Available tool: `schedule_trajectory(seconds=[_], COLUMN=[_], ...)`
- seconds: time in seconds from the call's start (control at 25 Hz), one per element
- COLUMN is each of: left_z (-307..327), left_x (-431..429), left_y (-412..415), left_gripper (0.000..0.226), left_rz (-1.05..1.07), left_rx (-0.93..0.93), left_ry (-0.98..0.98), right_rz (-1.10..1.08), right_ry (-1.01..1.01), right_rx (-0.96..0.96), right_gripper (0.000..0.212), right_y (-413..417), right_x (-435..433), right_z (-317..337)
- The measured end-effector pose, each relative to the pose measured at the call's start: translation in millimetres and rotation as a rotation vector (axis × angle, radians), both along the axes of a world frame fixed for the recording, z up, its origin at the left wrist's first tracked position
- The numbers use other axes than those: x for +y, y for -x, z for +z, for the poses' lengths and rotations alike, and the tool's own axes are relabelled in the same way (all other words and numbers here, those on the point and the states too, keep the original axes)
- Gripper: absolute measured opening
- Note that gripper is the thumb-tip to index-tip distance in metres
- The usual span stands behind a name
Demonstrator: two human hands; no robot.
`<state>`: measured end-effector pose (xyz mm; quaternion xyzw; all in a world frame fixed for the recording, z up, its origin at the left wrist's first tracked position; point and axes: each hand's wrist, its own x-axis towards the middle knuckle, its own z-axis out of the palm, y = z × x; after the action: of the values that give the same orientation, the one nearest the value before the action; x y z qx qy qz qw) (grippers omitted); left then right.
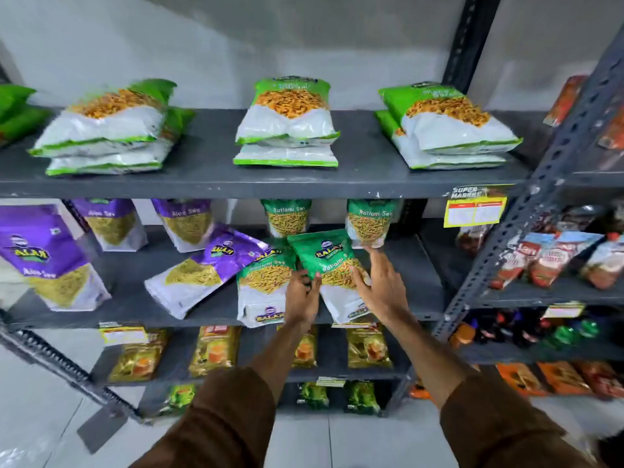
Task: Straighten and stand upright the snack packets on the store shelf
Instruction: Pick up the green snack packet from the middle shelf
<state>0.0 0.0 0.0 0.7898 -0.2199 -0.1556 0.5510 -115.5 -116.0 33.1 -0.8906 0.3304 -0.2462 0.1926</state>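
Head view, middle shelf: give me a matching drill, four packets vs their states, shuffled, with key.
Things:
1. Green Ratlami Sev packet between both hands
2. Purple Aloo Sev packet mid-shelf
3. Green Ratlami Sev packet at back right
4. Big purple Aloo Sev packet at far left

States:
A. Upright at the shelf's front edge
B. Toppled, lying tilted on the shelf
C. Tilted, gripped at both sides
D. Upright at the rear, right hand fingertip near its base

Pairs: 1-C, 2-B, 3-D, 4-A

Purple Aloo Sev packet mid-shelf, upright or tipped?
Tipped. The purple Aloo Sev packet lies slanted, top toward the upper right, leaning against the green packet.
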Motion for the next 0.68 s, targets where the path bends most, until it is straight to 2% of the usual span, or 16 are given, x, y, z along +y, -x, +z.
schedule_trajectory(seconds=[0.12,0.28,0.36,0.44,0.48,0.56,0.68], left_z=[-12.7,-34.2,-35.3,-37.2,-37.1,-41.8,-46.7], left_x=[-33.8,-63.5,-70.5,-76.3,-77.1,-77.6,-72.8], left_y=[4.8,2.0,0.2,-1.3,-1.8,-4.8,-3.9], left_gripper=[0.058,0.079,0.085,0.087,0.089,0.090,0.081], left_rz=[0.092,0.074,0.102,0.112,0.112,0.110,0.102], left_rx=[0.152,0.345,0.370,0.367,0.360,0.316,0.271], left_ry=[-0.088,-0.181,-0.179,-0.154,-0.129,-0.120,-0.161], right_rz=[-0.030,-0.046,-0.013,0.018,0.034,0.058,0.075], right_ry=[-0.184,-0.508,-0.686,-0.859,-0.900,-0.923,-0.921], right_rx=[0.083,0.232,0.209,0.120,0.069,0.018,-0.017], right_gripper=[0.062,0.066,0.063,0.050,0.050,0.064,0.078], right_y=[-8.7,-26.7,-33.5,-36.2,-36.0,-32.2,-25.5], right_x=[-41.3,-81.6,-87.4,-90.2,-90.1,-90.7,-85.5], right_z=[-23.1,-57.7,-67.9,-76.5,-79.7,-86.9,-97.3])
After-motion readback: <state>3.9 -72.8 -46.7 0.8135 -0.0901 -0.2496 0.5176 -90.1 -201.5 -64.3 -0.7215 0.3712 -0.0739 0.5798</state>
